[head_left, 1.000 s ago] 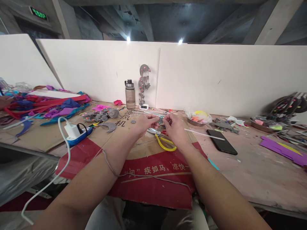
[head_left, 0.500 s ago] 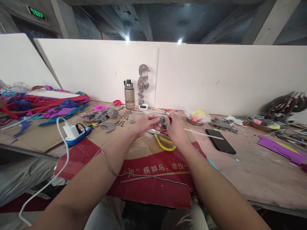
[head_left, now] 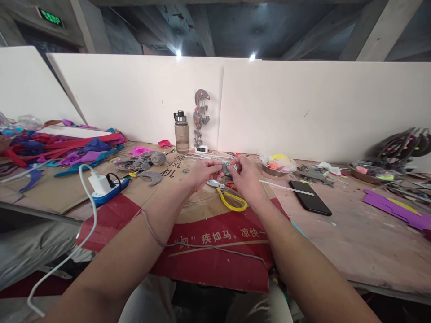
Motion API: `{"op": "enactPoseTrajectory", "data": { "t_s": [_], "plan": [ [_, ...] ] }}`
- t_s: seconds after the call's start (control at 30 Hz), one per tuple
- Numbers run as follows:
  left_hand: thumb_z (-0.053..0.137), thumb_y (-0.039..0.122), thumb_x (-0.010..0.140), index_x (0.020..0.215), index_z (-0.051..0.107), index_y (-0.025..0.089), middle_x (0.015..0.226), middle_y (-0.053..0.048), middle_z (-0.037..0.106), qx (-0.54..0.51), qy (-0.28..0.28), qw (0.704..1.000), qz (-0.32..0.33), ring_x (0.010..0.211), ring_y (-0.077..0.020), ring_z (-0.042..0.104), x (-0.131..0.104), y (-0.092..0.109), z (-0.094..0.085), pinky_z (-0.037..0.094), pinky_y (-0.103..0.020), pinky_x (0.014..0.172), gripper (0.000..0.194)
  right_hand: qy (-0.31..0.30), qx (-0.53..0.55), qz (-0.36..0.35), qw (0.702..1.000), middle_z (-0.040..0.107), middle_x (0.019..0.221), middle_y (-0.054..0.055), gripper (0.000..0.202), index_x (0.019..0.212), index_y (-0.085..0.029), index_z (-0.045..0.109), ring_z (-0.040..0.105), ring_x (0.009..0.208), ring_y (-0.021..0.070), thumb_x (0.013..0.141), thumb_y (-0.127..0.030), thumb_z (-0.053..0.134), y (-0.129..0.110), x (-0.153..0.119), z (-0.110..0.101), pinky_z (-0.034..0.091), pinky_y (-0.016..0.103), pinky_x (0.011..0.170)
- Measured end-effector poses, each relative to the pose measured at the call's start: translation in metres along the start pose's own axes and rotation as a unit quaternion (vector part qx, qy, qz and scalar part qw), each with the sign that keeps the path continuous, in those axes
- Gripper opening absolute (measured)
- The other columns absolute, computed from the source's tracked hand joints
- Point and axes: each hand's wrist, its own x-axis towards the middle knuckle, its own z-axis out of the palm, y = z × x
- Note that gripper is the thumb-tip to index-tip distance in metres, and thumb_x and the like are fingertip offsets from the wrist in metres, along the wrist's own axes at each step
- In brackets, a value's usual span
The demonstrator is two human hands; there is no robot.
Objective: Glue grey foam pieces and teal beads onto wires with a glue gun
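Above the cardboard, my left hand (head_left: 204,174) pinches one side of a small grey felt-like piece (head_left: 224,168), its exact shape partly hidden by fingertips. My right hand (head_left: 245,174) pinches the same piece from the other side. Just below the hands lie yellow-handled scissors (head_left: 232,204) and a shiny metal tool end (head_left: 214,183). A small grey flower-shaped piece (head_left: 186,171) rests left of my left hand. Grey yarn (head_left: 215,247) runs across my left forearm and the red cardboard (head_left: 215,269).
A black phone (head_left: 308,197) with a clear stick (head_left: 279,186) across it lies on the right. At the back stand a bottle (head_left: 182,134) and a grey moon-shaped hanging ornament (head_left: 201,112). A power strip (head_left: 111,193) with a white cable sits left, near coloured felt (head_left: 77,152).
My right fingers have shifted slightly on the small grey piece, which shows a little more between the fingertips. Both hands keep about the same place.
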Motion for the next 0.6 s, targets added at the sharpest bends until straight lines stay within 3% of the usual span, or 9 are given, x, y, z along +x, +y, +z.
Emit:
{"op": "enactPoseTrajectory", "data": {
  "t_s": [0.27, 0.4, 0.5, 0.6],
  "plan": [
    [0.07, 0.014, 0.068, 0.078, 0.067, 0.011, 0.069, -0.003, 0.063, -0.011, 0.0, 1.0, 0.009, 0.06, -0.0104, 0.059, -0.001, 0.001, 0.003, 0.049, -0.025, 0.056, 0.012, 0.003, 0.017, 0.048, 0.999, 0.046, 0.065, -0.004, 0.006, 0.08, -0.019, 0.054, 0.041, 0.062, 0.0124, 0.081, -0.025, 0.054, 0.001, 0.0, 0.003, 0.032, 0.025, 0.062],
    [0.072, 0.02, 0.07, 0.072, 0.065, 0.011, 0.063, -0.002, 0.061, 0.019, 0.001, 1.0, 0.015, 0.054, -0.0083, 0.055, 0.002, -0.003, 0.001, 0.046, -0.023, 0.054, 0.012, -0.014, 0.037, 0.044, 0.998, 0.047, 0.065, -0.004, 0.01, 0.082, -0.019, 0.055, 0.043, 0.062, 0.0126, 0.081, -0.029, 0.055, 0.0, -0.001, 0.004, 0.033, 0.025, 0.061],
    [0.075, 0.024, 0.068, 0.07, 0.064, 0.012, 0.06, -0.001, 0.06, 0.015, 0.026, 0.999, 0.032, 0.051, -0.0076, 0.052, 0.006, -0.007, -0.006, 0.044, -0.022, 0.052, 0.017, -0.032, 0.055, 0.026, 0.998, 0.053, 0.068, -0.002, 0.019, 0.08, -0.019, 0.056, 0.047, 0.065, 0.0134, 0.085, -0.037, 0.051, 0.001, 0.001, 0.001, 0.036, 0.025, 0.064],
    [0.077, 0.027, 0.065, 0.069, 0.064, 0.012, 0.061, -0.001, 0.06, 0.004, 0.053, 0.996, 0.065, 0.053, -0.0077, 0.053, 0.009, -0.007, -0.013, 0.043, -0.022, 0.051, 0.02, -0.013, 0.028, 0.036, 0.999, 0.062, 0.08, 0.003, 0.03, 0.081, -0.019, 0.058, 0.053, 0.074, 0.015, 0.09, -0.041, 0.041, 0.011, 0.007, -0.007, 0.04, 0.027, 0.071]
  ]
}}
